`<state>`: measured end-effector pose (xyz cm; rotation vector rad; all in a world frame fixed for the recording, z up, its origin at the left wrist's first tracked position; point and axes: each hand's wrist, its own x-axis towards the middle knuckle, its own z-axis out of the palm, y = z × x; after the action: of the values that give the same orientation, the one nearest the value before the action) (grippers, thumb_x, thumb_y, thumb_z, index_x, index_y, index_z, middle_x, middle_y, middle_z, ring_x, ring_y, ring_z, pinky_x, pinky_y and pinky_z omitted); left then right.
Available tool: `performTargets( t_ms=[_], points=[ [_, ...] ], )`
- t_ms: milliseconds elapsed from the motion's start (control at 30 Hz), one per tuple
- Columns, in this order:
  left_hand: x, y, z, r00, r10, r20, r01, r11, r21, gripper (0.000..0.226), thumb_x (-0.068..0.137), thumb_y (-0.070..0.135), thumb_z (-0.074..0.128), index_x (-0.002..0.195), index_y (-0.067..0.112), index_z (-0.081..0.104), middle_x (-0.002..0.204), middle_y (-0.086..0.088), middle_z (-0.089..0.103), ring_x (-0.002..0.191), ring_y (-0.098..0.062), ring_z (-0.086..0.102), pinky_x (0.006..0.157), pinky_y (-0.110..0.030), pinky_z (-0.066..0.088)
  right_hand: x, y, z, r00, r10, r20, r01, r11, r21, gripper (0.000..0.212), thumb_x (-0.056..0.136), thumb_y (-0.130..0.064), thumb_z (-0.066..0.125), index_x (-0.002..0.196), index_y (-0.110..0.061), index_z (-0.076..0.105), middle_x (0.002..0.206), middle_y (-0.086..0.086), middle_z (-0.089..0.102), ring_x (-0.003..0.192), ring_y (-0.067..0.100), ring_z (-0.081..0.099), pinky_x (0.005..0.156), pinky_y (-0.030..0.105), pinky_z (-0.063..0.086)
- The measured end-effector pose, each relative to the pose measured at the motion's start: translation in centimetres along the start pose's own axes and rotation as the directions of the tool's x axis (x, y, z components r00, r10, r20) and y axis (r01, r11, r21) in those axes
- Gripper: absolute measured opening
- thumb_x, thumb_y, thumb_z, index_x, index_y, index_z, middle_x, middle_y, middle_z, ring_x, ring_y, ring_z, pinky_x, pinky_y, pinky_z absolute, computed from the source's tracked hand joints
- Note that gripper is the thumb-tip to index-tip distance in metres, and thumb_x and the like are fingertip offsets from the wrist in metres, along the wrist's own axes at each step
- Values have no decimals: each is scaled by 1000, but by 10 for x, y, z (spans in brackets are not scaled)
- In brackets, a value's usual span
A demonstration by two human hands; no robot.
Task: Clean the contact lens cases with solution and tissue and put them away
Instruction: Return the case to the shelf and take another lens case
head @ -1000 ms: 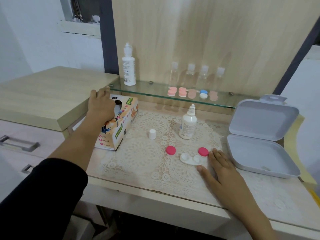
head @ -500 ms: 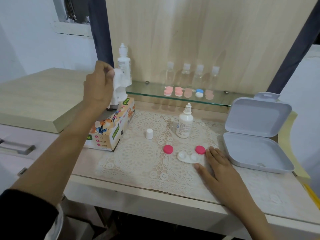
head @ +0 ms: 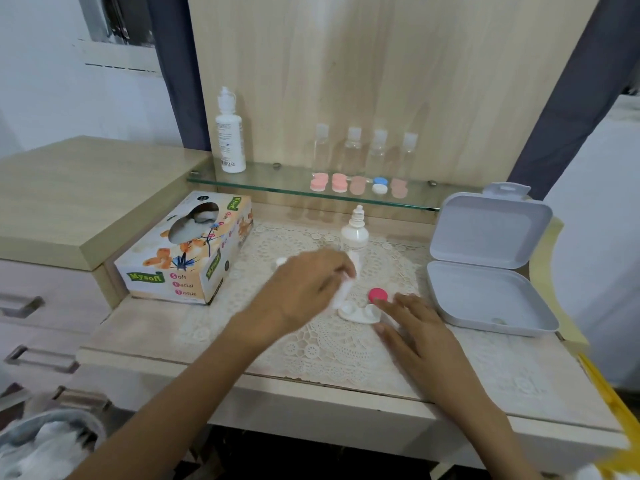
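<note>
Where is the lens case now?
Head view, centre: the lens case lies on the lace mat between the left hand and right hand, beside the pink cap.

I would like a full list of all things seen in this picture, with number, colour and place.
tissue box: 1, floral, desk left.
tissue: 1, white, in left hand.
lens case: 1, white, open, on lace mat.
cap: 1 visible, pink, beside lens case.
small bottle: 1, white, behind lens case.
storage box: 1, grey, open, desk right.
tall bottle: 1, white, on glass shelf.
clear bottles: 4, transparent, glass shelf.
shelf cases: several, pink, one blue-white, glass shelf.
left hand: 1, grips tissue by lens case.
right hand: 1, flat on lace mat.
</note>
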<state>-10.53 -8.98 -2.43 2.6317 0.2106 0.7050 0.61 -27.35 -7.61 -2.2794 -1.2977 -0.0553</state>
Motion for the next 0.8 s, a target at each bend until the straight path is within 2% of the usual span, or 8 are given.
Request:
performTargets(
  t_ms=[100, 200, 400, 533, 600, 700, 800],
  points=[
    [-9, -4, 17, 992, 34, 123, -40, 998, 47, 18, 91, 19, 54, 103, 23, 67, 102, 10, 67, 92, -8, 60, 79, -33, 51, 0, 2, 1, 1000, 17, -5, -17, 1000, -6, 62, 88, -62, 23, 137, -34, 49, 144, 3, 45, 138, 20, 33, 110, 36, 31],
    [-15, -4, 21, 994, 48, 102, -59, 992, 110, 21, 92, 25, 51, 105, 30, 66, 102, 14, 66, 92, -7, 60, 73, -33, 51, 0, 2, 2, 1000, 19, -17, -19, 1000, -22, 62, 88, -60, 23, 135, -32, 51, 143, 4, 47, 137, 22, 35, 110, 35, 30],
    [-25, 2, 21, 988, 103, 115, -125, 970, 208, 27, 94, 24, 50, 120, 29, 58, 106, 4, 67, 91, -18, 63, 67, -32, 49, 2, 1, 3, 999, 7, -47, -8, 999, -33, 56, 90, -52, 29, 130, -26, 58, 134, 9, 55, 128, 27, 46, 104, 37, 35],
    [-21, 4, 23, 990, 103, 95, -120, 974, 193, 19, 92, 23, 57, 110, 27, 60, 101, 7, 68, 90, -13, 63, 66, -32, 49, 2, 2, 5, 998, -4, -63, 2, 1000, -30, 48, 91, -47, 35, 126, -26, 61, 128, 9, 58, 123, 28, 50, 102, 43, 43],
    [-19, 3, 24, 990, 95, 101, -113, 975, 193, 20, 86, 17, 64, 103, 28, 61, 90, 9, 67, 81, -10, 62, 60, -31, 49, 2, 3, 5, 997, -4, -77, 2, 1000, -25, 43, 92, -43, 39, 125, -27, 62, 127, 9, 59, 122, 28, 52, 100, 44, 45],
    [-16, 2, 25, 992, 77, 101, -95, 978, 185, 26, 79, 11, 72, 96, 27, 61, 73, 12, 51, 62, -6, 48, 50, -27, 45, 3, 4, 5, 995, -11, -98, 9, 1000, -16, 36, 92, -39, 45, 122, -30, 63, 125, 8, 59, 119, 26, 53, 96, 41, 47],
    [-15, 1, 28, 989, 24, 145, -46, 988, 150, 25, 87, 12, 62, 104, 29, 54, 83, 9, 43, 71, -9, 52, 58, -22, 41, 4, 6, 5, 994, -11, -110, 9, 1000, -14, 30, 94, -34, 51, 123, -34, 62, 128, 6, 58, 120, 23, 51, 93, 36, 46]
  ],
)
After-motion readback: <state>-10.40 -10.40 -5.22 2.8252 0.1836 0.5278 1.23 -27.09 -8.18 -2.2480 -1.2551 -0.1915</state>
